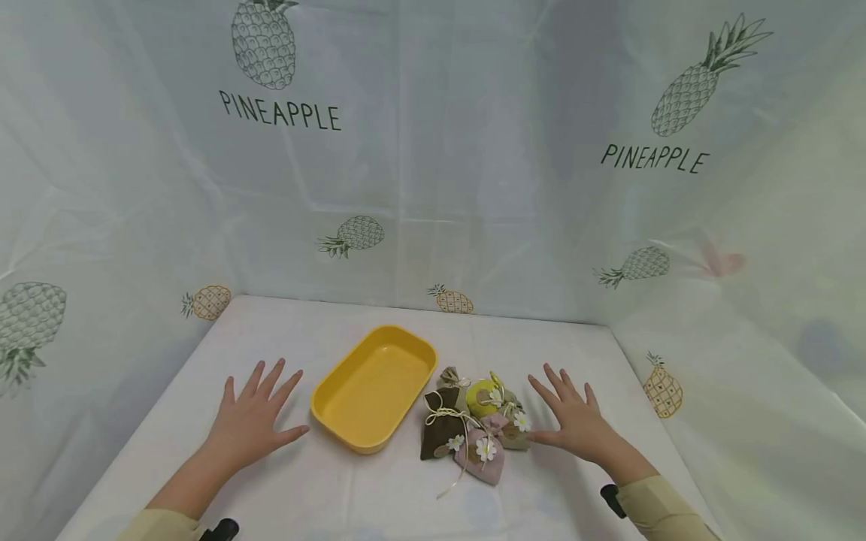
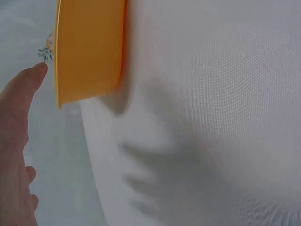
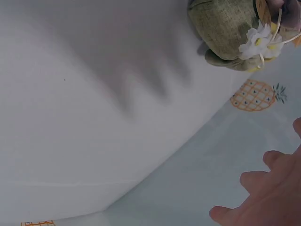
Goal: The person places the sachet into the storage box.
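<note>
We recorded both bare hands unloaded, fingers spread: the left hand (image 1: 252, 422) beside a yellow, round-cornered rectangular tray (image 1: 379, 387), the right hand (image 1: 575, 422) just beside a cluster of small drawstring fabric pouches (image 1: 476, 434) at the tray's right.

Risks, as we judged them: the pouches overlapped, so lifting one could have dragged a neighbour, particularly if the thin cream cord (image 1: 455, 485) trailing onto the table snagged. The white fabric flowers (image 1: 485, 449) might have torn under a hard pinch. A left-hand sweep could have nudged the tray.

Surface: white-covered table (image 1: 304, 503). Surround: pale pineapple-printed sheeting (image 1: 501, 188) behind and alongside.
</note>
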Motion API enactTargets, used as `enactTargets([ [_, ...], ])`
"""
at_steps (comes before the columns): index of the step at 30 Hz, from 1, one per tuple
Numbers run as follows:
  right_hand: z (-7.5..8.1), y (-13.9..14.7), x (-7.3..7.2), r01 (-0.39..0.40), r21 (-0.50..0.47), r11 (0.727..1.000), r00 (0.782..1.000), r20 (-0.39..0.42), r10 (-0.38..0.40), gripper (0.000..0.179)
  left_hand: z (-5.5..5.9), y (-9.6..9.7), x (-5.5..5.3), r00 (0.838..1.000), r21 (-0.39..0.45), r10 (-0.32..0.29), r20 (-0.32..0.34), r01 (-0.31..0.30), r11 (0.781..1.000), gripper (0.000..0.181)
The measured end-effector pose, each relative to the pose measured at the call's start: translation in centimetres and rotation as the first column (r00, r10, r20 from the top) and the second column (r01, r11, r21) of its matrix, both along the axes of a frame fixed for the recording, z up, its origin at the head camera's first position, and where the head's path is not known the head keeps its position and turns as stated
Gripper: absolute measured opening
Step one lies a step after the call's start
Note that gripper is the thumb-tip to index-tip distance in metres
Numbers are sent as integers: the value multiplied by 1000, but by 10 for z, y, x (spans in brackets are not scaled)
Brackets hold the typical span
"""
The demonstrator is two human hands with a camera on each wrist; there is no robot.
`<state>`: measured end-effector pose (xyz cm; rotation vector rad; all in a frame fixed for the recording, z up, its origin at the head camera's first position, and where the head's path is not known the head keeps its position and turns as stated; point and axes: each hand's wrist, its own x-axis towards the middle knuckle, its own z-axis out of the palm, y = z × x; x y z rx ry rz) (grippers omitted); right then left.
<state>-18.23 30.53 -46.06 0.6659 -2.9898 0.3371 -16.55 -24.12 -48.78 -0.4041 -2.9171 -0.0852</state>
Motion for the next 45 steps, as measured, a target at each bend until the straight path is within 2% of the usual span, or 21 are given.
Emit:
enactTargets([
  [5,1,-8,-2,-25,-11,1000,1000,19,25,93,-5,8,-4,1000,40,-27,-9,28,999,93],
  [11,5,-23,-3,-70,-68,995,994,85,76,92,-12,16,-12,999,74,-28,39,25,997,100],
  [18,9,-45,-9,-162,-122,979,971,155,180,95,-13,25,-18,997,90,-40,65,34,995,101],
  [28,10,-74,-15,-305,-137,943,936,138,323,87,-12,38,-30,987,157,-61,147,38,987,105],
  [36,7,-95,-24,-359,-135,924,908,181,379,86,-16,37,-38,969,217,-87,232,36,975,114],
  [45,-3,-112,-36,-411,-86,908,877,234,419,88,-24,35,-48,933,281,-117,339,18,960,120],
])
